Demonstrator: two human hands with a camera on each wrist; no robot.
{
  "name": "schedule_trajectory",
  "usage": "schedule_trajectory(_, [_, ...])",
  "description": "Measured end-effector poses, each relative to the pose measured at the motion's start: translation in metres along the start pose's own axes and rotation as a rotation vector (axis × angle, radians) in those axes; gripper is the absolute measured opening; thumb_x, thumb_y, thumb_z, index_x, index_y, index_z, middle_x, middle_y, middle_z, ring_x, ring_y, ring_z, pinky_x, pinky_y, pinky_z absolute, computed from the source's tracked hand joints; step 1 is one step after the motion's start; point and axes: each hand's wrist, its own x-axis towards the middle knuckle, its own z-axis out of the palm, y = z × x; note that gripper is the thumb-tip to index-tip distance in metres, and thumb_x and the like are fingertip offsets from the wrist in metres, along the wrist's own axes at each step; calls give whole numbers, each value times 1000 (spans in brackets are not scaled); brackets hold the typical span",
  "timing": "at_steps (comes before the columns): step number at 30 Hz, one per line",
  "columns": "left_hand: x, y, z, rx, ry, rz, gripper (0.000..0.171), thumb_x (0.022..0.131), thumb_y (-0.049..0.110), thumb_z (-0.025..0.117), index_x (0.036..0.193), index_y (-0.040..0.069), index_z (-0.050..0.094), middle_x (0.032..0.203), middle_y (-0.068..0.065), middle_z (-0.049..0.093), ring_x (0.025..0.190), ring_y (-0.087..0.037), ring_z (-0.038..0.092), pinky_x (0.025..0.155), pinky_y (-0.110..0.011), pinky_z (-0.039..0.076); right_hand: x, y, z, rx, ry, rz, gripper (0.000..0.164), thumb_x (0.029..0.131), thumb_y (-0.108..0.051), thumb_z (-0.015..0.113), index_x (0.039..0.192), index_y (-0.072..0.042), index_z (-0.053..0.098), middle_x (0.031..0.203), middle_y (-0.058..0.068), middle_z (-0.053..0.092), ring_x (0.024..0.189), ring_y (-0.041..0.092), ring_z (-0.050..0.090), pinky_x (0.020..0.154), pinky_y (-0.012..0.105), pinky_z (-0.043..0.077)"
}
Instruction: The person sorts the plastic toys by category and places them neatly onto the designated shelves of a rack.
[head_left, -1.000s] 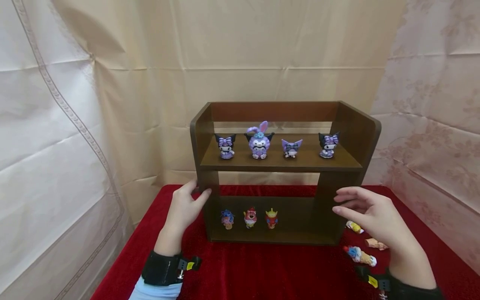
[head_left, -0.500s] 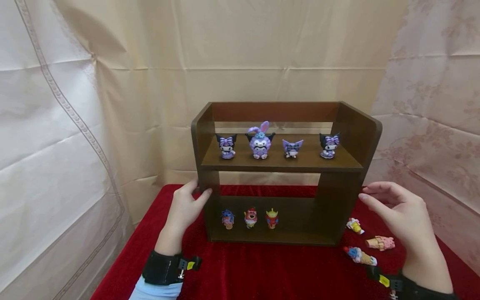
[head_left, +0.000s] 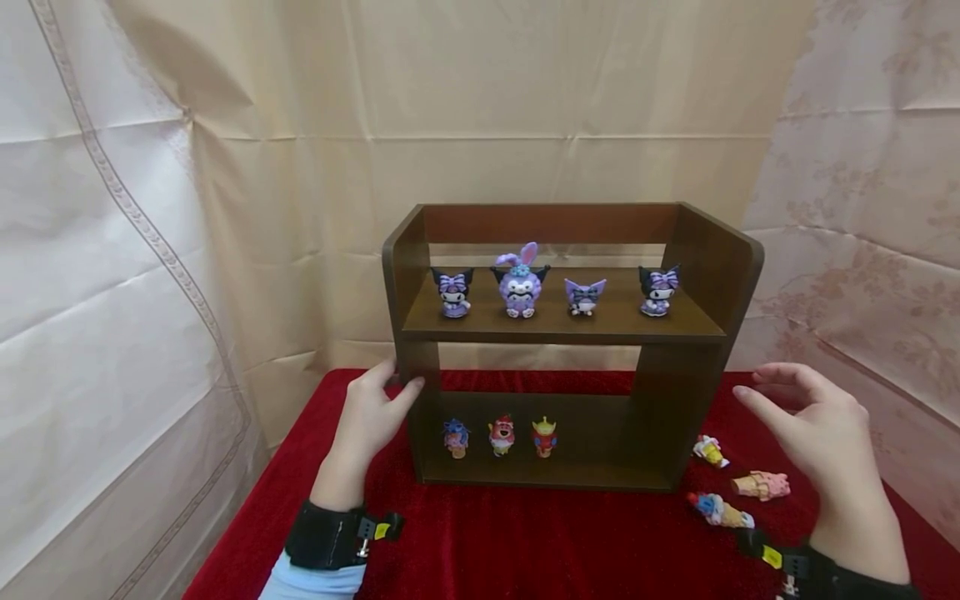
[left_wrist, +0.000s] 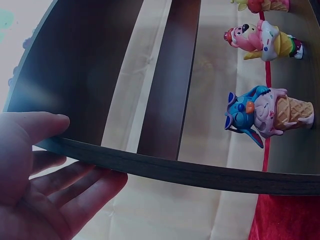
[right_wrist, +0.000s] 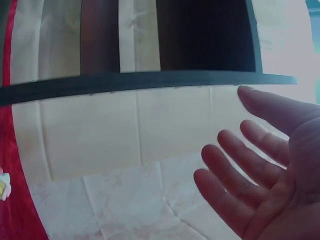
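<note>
My left hand (head_left: pixel 372 414) holds the left side panel of a dark brown two-tier shelf (head_left: pixel 562 338). In the left wrist view the thumb lies on the panel's inner side and the fingers (left_wrist: pixel 90 187) on its outer side. On the lower tier stand three ice-cream-cone figurines: a blue one (head_left: pixel 455 438), a red one (head_left: pixel 501 436) and a yellow-topped one (head_left: pixel 544 437). My right hand (head_left: pixel 817 425) hovers to the right of the shelf, apart from it, with fingers loosely bent and nothing in them. The right wrist view shows its spread fingers below the panel's edge.
Several purple-and-black figurines (head_left: pixel 521 287) line the upper tier. Right of the shelf, three figurines lie on the red cloth (head_left: pixel 547 542): a yellow-white one (head_left: pixel 710 451), a pink cone (head_left: pixel 762 485) and a blue-topped cone (head_left: pixel 722 510). Beige curtains (head_left: pixel 570 100) hang behind.
My right hand has moved right, away from the shelf's right panel, uncovering the pink cone figurine. The left hand stays on the left panel.
</note>
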Motion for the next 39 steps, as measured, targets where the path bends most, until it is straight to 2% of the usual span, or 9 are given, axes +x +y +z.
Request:
schedule_trajectory(2, [0,0,0,0,0,3,32,88,23,71,118,18,63,108,1,68,99,-13,60,76,-39,57,1,3,-1,-44,-21,4,46,87,-38,69,120,-8,59,110,20,64,96,19,60,69,26,50])
schedule_trajectory(4, [0,0,1,-2,0,6,32,88,23,71,119,18,63,108,1,68,99,-12,60,76,-39,57,1,5,-1,-68,-45,11,49,88,-39,68,121,-5,57,112,24,62,99,37,56,72,47,51])
schedule_trajectory(5, [0,0,1,-3,1,8,32,87,22,71,119,18,63,108,1,68,99,-12,60,76,-39,57,1,6,-1,-72,-57,15,50,88,-39,67,122,-4,57,113,25,61,100,41,55,72,55,49])
schedule_trajectory(7, [0,0,0,-5,5,13,33,87,22,71,119,18,63,108,1,68,99,-13,61,76,-39,57,1,8,0,-76,-67,21,51,89,-39,67,122,-3,56,114,27,60,102,44,53,75,62,45])
schedule_trajectory(12, [0,0,0,0,9,15,33,87,22,71,119,17,63,108,1,68,99,-13,61,76,-40,57,3,15,0,-106,-99,29,54,88,-41,66,122,-1,55,114,30,59,102,45,51,76,64,42])
schedule_trajectory(20, [1,0,0,-1,9,19,34,87,22,71,120,18,63,109,1,68,99,-13,60,76,-40,57,7,42,2,-194,-346,80,74,85,-50,66,128,6,44,117,39,50,101,52,46,73,70,39])
schedule_trajectory(26, [0,0,0,4,6,11,35,87,22,71,120,17,62,109,0,68,99,-13,61,74,-39,57,11,65,5,-210,-520,147,86,80,-51,71,130,11,37,121,43,43,103,56,44,72,69,44])
schedule_trajectory(33, [0,-1,0,-2,-3,0,34,88,22,70,120,18,62,111,-1,67,101,-14,60,76,-40,57,10,90,12,-207,-607,192,91,77,-53,72,129,13,37,120,44,42,102,57,42,74,68,45])
schedule_trajectory(39, [0,-1,0,-8,-3,6,34,88,22,70,121,18,62,111,-3,68,101,-14,60,76,-40,57,8,106,20,-178,-677,207,89,75,-48,76,126,15,40,117,44,44,99,54,47,72,62,49])
